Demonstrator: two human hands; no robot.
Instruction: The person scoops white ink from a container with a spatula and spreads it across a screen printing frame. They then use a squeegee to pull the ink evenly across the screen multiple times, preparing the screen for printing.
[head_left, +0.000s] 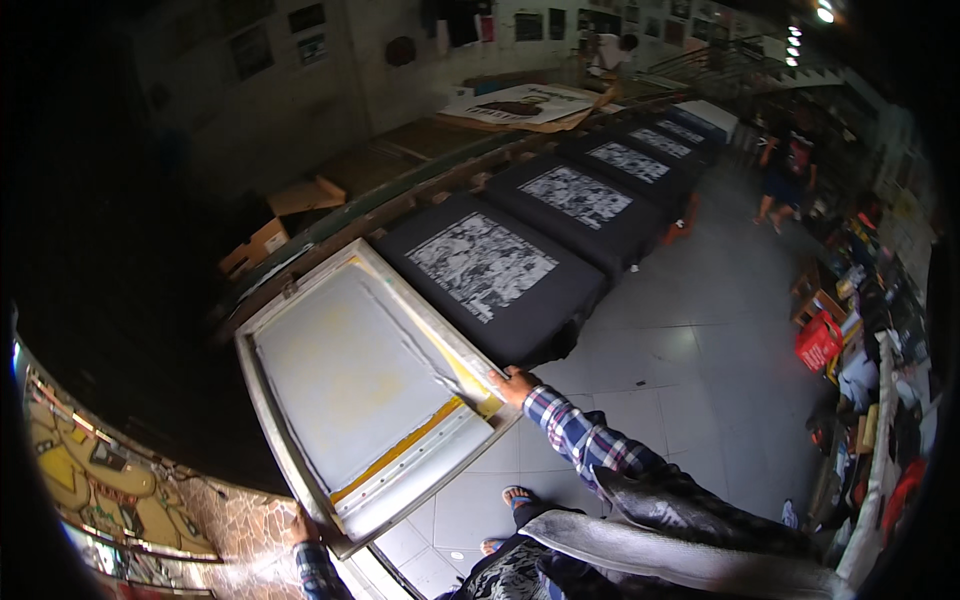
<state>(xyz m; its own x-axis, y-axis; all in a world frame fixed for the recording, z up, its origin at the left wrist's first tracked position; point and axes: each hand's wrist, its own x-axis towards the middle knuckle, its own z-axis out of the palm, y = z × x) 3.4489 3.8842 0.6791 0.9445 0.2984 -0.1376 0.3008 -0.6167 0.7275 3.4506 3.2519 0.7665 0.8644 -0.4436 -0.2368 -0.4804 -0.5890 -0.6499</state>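
A screen printing frame (390, 272) with pale wooden sides lies tilted in front of me, its mesh (340, 350) whitish with faint yellow stains. Along its near end rests a long squeegee (425, 465) with a light, studded handle and a yellow-orange strip. My right hand (515, 385) is closed around the frame's right side, fingers over the edge. At the near left corner my left hand (303, 525) holds the frame, partly hidden by it. Just beyond the frame lies a black T-shirt (560, 310) with a white print, stretched flat.
More printed black shirts (640, 205) run in a row along the long table. Cardboard boxes (265, 240) stand at its left side. One person (790, 170) walks on the tiled floor at right; another (612, 55) is at the far end. Clutter with a red bag (820, 340) lines the right.
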